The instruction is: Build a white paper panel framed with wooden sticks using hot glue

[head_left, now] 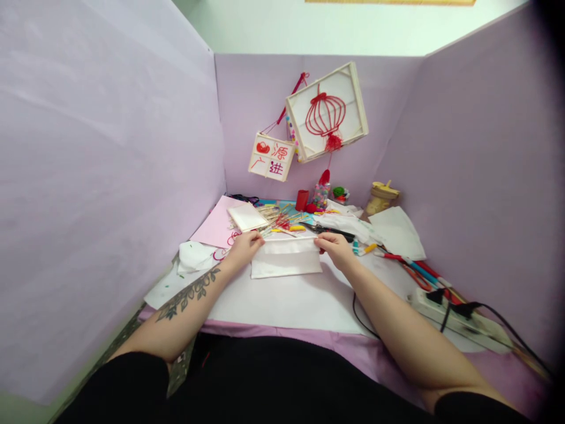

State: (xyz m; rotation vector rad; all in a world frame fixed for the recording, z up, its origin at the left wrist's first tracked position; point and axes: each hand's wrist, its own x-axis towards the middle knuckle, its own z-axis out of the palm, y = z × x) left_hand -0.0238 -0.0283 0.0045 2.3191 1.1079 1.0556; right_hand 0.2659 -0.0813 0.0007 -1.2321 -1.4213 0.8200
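Near edge: purple cloth [282,333], right in front of me.
White tabletop [282,306]: power strip [461,321] over at right; mid-table I've got a white sheet [286,267], left hand [247,248] and right hand [334,246] each pinching an end.
Behind it: scattered sticks [276,214].
Back panel [251,94]: lilac, a lantern picture [327,113] hanging tilted.
Beyond: pale room wall [265,26].

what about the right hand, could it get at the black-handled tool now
Probably yes: the black-handled tool lies just beyond the right hand, nothing evident between, but that hand pinches the white sheet and may need to release it.
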